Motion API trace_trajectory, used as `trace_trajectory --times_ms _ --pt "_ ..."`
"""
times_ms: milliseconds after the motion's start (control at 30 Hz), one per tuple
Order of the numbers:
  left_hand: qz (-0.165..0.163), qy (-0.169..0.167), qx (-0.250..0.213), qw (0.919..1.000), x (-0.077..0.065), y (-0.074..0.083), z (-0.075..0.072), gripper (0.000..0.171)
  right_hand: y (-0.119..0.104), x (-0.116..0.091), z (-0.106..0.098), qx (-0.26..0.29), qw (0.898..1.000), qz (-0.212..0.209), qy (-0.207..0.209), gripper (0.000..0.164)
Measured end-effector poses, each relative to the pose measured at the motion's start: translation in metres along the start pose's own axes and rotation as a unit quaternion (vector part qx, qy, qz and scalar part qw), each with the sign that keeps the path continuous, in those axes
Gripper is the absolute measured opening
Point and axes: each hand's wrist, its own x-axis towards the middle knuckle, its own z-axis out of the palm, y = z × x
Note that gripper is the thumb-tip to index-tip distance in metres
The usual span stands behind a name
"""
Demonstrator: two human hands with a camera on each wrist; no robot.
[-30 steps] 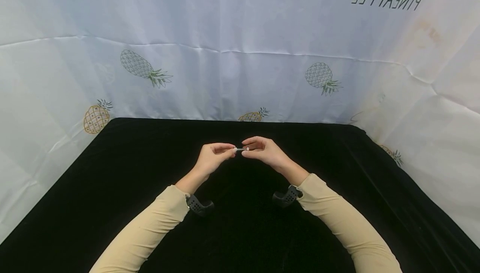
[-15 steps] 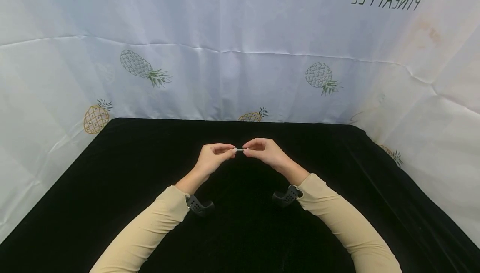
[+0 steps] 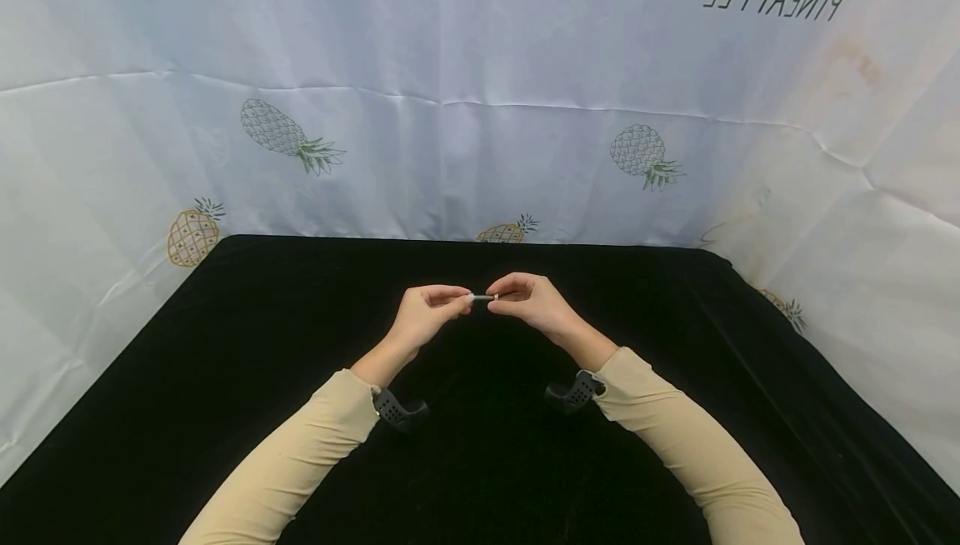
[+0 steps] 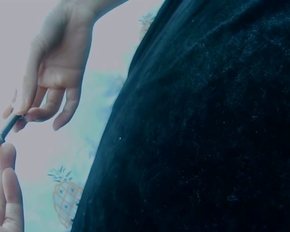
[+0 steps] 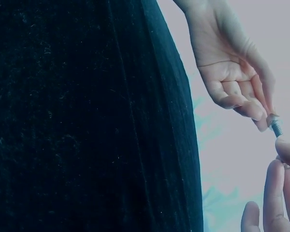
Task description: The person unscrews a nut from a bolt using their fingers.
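Note:
A small metal bolt (image 3: 482,297) lies about level between the two hands, over the black-covered table. My left hand (image 3: 422,312) pinches its headed end between thumb and fingertips. At the other end, the thumb and fingertips of my right hand (image 3: 536,305) close around the tip. Thread ridges show along the bolt's shank (image 4: 8,126) in the left wrist view. From the right wrist, the bolt (image 5: 277,128) shows between the left fingertips and the right thumb, its far end mostly hidden by that thumb.
A black cloth (image 3: 480,445) covers the table. Behind and at the sides hangs a white curtain (image 3: 480,170) printed with pineapples. Each wrist wears a dark strap mount, the left mount (image 3: 401,410) and right mount (image 3: 573,392) both jutting inward over the cloth.
My right fingertips parted around the bolt's end a second ago, closed on it half a second ago, and now sit slightly looser around it. My left hand stays in place with its grip.

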Motion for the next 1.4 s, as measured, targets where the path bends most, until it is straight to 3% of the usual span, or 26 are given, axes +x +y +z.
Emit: trace_trajectory --times_ms 267,533,967,1233,1400 --pt "0.005 -0.001 0.000 1.0000 0.001 0.002 0.000 0.027 -0.001 0.001 -0.001 -0.006 1.000 0.016 -0.013 0.040" --pt "0.009 0.002 0.002 1.0000 0.001 0.000 0.001 0.027 -0.002 0.003 -0.002 -0.002 0.998 0.058 -0.018 0.038" --pt "-0.005 -0.003 0.003 1.0000 0.002 0.000 0.000 0.030 0.000 0.001 -0.003 -0.037 0.999 0.014 -0.001 0.028" --pt "-0.004 -0.006 0.005 1.0000 -0.015 0.026 0.000 0.027 0.000 0.000 -0.001 -0.026 1.000 -0.001 0.009 0.026" --pt "-0.004 -0.006 0.004 1.0000 -0.015 0.026 0.000 0.027 0.000 0.000 -0.001 -0.021 1.000 0.001 0.010 0.028"
